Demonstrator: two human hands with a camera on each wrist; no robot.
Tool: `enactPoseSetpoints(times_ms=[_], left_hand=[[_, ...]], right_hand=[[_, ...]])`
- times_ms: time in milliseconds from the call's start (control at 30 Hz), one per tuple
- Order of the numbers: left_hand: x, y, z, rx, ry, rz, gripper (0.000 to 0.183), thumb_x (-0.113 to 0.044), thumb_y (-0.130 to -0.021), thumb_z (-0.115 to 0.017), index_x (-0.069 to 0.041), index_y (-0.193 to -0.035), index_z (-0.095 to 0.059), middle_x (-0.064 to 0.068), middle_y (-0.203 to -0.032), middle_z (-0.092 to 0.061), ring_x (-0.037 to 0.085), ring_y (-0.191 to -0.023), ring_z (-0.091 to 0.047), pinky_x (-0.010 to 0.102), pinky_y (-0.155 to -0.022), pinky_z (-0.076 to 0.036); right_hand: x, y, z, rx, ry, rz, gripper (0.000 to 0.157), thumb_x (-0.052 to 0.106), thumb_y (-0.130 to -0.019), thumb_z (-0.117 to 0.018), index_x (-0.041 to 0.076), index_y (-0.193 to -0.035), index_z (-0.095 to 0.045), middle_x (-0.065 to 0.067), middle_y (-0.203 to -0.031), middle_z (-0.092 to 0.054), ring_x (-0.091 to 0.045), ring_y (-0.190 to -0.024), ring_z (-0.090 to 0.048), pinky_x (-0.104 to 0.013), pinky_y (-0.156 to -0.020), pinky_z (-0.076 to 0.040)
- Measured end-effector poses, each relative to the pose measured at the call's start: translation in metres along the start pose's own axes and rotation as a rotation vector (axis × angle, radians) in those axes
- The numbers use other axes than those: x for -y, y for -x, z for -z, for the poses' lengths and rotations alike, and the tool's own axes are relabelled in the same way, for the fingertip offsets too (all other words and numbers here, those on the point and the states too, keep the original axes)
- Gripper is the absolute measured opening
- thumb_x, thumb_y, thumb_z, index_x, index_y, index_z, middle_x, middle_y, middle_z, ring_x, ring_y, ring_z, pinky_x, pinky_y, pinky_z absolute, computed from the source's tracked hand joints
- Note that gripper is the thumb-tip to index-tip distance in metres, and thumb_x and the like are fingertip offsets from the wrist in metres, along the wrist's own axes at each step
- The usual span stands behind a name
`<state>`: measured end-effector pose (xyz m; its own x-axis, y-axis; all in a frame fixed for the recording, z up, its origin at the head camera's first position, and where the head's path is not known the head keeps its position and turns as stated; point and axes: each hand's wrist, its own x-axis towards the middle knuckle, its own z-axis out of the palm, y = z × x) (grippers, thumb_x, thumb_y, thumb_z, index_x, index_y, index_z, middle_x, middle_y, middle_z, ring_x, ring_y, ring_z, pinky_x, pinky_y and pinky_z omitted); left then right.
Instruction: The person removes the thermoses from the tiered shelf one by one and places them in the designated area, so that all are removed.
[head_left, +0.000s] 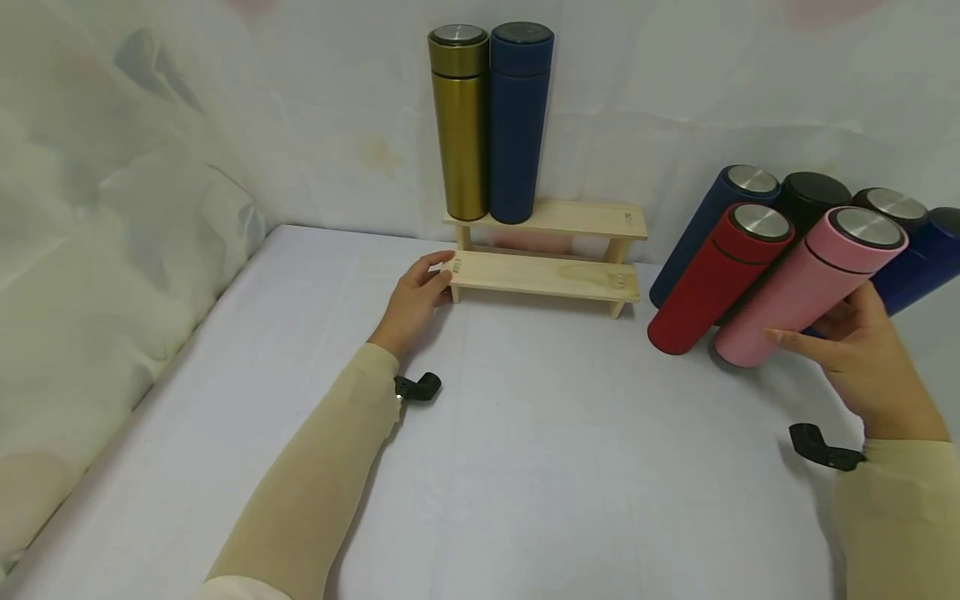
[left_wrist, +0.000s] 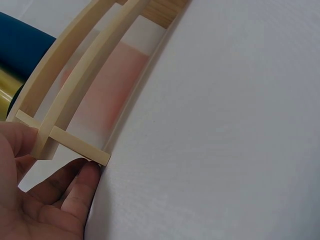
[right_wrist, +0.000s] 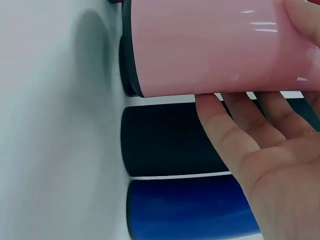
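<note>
My right hand (head_left: pixel 870 358) grips a pink thermos bottle (head_left: pixel 806 292), thumb on one side and fingers on the other. In the right wrist view the pink bottle's dark base edge stands close to the white cloth, a shadow beside it. My left hand (head_left: pixel 416 300) holds the left end of a two-step wooden stand (head_left: pixel 543 275); in the left wrist view the thumb lies at the plank's end and the fingertips (left_wrist: pixel 90 172) are at the leg's foot. A gold thermos (head_left: pixel 462 142) and a navy thermos (head_left: pixel 519 142) stand side by side on the stand's upper step.
Around the pink bottle stand a red thermos (head_left: pixel 720 279), a dark blue one (head_left: pixel 708 225), a black one (head_left: pixel 813 190), a brown one (head_left: pixel 892 202) and a bright blue one (head_left: pixel 918 262). White cloth (head_left: pixel 570 467) covers the table, and a patterned curtain (head_left: pixel 315 108) hangs behind.
</note>
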<state>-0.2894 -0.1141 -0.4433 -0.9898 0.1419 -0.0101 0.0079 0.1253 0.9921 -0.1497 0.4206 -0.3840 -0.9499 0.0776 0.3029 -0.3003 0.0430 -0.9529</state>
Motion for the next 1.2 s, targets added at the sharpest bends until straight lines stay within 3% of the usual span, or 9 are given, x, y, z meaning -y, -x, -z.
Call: enactPoseSetpoints(times_ms=[267, 500, 767, 1200], left_hand=[[0.002, 0.0, 0.0, -0.005, -0.013, -0.011, 0.041, -0.022, -0.116, -0.057, -0.02, -0.157, -0.059, 0.016, -0.151, -0.057, 0.027, -0.131, -0.062, 0.037, -0.107, -0.056], [0.0, 0.001, 0.0, -0.002, -0.001, -0.006, 0.041, -0.023, -0.116, -0.058, -0.02, -0.157, -0.058, 0.017, -0.151, -0.058, 0.027, -0.131, -0.062, 0.038, -0.109, -0.055], [0.002, -0.002, 0.001, -0.003, -0.004, 0.005, 0.042, -0.025, -0.116, -0.058, -0.021, -0.158, -0.058, 0.016, -0.151, -0.058, 0.027, -0.131, -0.062, 0.039, -0.11, -0.054], [0.002, 0.0, 0.0, 0.002, -0.018, -0.012, 0.041, -0.025, -0.116, -0.057, -0.021, -0.157, -0.058, 0.015, -0.15, -0.059, 0.026, -0.13, -0.063, 0.038, -0.108, -0.055]], right_hand=[[-0.01, 0.0, -0.003, 0.002, 0.057, -0.025, 0.088, -0.034, -0.08, -0.075, 0.01, -0.153, -0.053, -0.005, -0.13, -0.069, -0.012, -0.109, -0.069, -0.012, -0.088, -0.055], [-0.015, -0.001, -0.006, 0.015, 0.2, -0.062, 0.088, -0.027, -0.085, -0.078, 0.016, -0.156, -0.049, 0.0, -0.136, -0.065, -0.01, -0.114, -0.066, -0.01, -0.09, -0.053], [-0.02, -0.001, -0.006, -0.013, 0.124, -0.068, 0.088, -0.027, -0.086, -0.077, 0.017, -0.155, -0.043, -0.001, -0.14, -0.062, -0.01, -0.118, -0.064, -0.01, -0.092, -0.052], [-0.024, -0.002, -0.008, -0.017, 0.13, -0.073, 0.094, -0.025, -0.088, -0.077, 0.019, -0.16, -0.037, -0.005, -0.15, -0.053, -0.016, -0.128, -0.056, -0.011, -0.097, -0.049]])
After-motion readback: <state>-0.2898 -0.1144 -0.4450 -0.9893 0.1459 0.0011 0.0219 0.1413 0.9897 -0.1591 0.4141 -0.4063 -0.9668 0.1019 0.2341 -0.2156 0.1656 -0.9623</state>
